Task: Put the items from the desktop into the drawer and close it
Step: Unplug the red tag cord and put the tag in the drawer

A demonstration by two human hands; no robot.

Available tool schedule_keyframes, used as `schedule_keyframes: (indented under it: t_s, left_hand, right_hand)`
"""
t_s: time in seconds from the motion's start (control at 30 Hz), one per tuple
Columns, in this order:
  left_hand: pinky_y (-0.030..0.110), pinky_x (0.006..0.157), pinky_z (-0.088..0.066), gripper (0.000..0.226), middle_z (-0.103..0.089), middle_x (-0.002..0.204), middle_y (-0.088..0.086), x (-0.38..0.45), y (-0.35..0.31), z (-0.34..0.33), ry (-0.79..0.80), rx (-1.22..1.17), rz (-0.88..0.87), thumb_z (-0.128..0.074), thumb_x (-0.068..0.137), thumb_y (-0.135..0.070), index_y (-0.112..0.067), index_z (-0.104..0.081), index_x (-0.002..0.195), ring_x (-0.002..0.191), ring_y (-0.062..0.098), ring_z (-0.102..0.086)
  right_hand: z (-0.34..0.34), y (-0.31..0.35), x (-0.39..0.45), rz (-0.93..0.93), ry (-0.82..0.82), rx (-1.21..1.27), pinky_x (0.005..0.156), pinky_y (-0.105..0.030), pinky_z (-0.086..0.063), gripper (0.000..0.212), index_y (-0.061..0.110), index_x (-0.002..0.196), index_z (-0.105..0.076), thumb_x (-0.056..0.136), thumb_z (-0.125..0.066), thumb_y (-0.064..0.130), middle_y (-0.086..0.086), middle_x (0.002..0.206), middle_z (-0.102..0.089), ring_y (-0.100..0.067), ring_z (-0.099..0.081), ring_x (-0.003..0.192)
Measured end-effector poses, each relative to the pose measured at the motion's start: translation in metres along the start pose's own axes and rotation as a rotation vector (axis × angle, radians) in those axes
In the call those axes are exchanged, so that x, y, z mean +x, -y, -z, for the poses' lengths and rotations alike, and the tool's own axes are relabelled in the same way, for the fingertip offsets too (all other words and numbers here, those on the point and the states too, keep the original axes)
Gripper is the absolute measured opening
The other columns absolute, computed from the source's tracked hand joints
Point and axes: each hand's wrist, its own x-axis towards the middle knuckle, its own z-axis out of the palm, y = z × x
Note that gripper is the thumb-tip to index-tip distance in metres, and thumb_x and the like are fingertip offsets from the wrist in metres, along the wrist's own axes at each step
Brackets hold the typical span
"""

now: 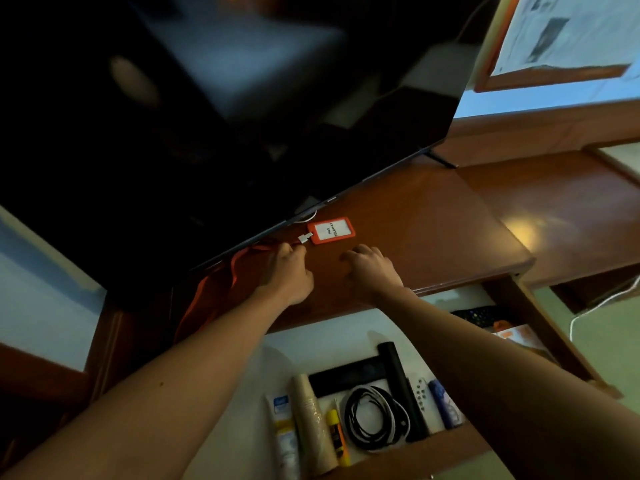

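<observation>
A dark screen (221, 116) looms over the wooden desktop (433, 230). The orange badge holder (331, 230) lies by the desktop's back edge, under the screen. My left hand (287, 271) pinches its clip; my right hand (372, 270) rests loosely open beside it. I would gather the lanyard (207, 289) before lifting, so nothing snags on the way to the open drawer (346, 334).

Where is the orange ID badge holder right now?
The orange badge holder lies flat on the wooden desktop, just below the TV's lower edge, directly ahead of the left hand, whose fingers are at its clip and lanyard.
</observation>
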Motion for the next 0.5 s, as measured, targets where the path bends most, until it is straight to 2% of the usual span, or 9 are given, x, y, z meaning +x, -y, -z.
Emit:
schedule_keyframes:
  t_s: [0.2, 0.37, 0.5]
  left_hand:
    - [0.039, 0.105, -0.04, 0.059, -0.035, 0.147, 0.004, 0.041, 0.005, -0.013, 0.013, 0.106, 0.02, -0.053, 0.097, -0.024, -0.024, -0.031, 0.151, 0.135, 0.026, -0.035]
    - [0.042, 0.111, -0.036, 0.064, -0.029, 0.153, 0.005, 0.067, 0.009, -0.027, 0.004, 0.159, 0.039, -0.054, 0.095, -0.023, -0.022, -0.026, 0.153, 0.141, 0.027, -0.029]
    - [0.041, 0.114, -0.031, 0.067, -0.031, 0.155, 0.008, 0.081, 0.009, -0.041, -0.017, 0.223, 0.096, -0.052, 0.097, -0.023, -0.016, -0.019, 0.155, 0.141, 0.03, -0.031]
  right_hand:
    - [-0.007, -0.026, 0.039, -0.006, 0.056, -0.034, 0.108, -0.056, -0.035, 0.058, 0.024, 0.143, -0.046, 0.09, -0.069, 0.025, -0.01, 0.145, -0.044, -0.033, -0.037, 0.134]
    - [-0.01, -0.037, 0.078, 0.051, 0.046, -0.066, 0.11, -0.059, -0.031, 0.058, 0.021, 0.148, -0.038, 0.095, -0.059, 0.028, -0.013, 0.152, -0.037, -0.036, -0.033, 0.139]
    - [-0.013, -0.041, 0.11, 0.109, 0.11, -0.115, 0.113, -0.061, -0.022, 0.073, 0.021, 0.154, -0.026, 0.092, -0.063, 0.024, -0.013, 0.16, -0.023, -0.036, -0.02, 0.146]
